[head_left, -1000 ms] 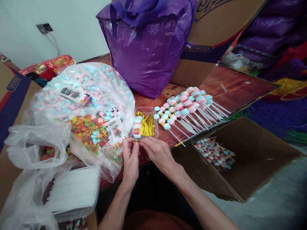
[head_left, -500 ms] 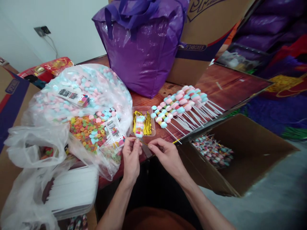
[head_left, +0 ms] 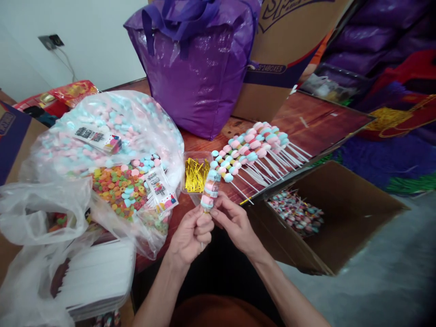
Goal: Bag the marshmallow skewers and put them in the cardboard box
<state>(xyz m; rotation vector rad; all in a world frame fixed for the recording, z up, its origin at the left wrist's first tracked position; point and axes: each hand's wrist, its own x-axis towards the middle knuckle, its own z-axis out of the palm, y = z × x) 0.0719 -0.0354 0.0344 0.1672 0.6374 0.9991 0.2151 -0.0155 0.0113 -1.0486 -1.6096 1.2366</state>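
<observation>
A wrapped candy skewer of pink, white and blue pieces stands tilted upright in my left hand, whose fingers wrap round its stick. The fingertips of my right hand pinch at the base of the wrapper; what they hold is too small to make out. Just behind the skewer is a clear tray of gold twist ties. Rows of unwrapped candy skewers lie to its right, white sticks pointing toward the lower right.
On the left are a big plastic bag of pink and blue candies, ring candies, printed cards and a tub of white sticks. A purple bag stands behind. An open cardboard box holding wrapped candies is at the right.
The wrapped skewer has come up off the tie tray and nearer me, now more upright. My left fingers have closed round its stick, and my right hand has moved in against it.
</observation>
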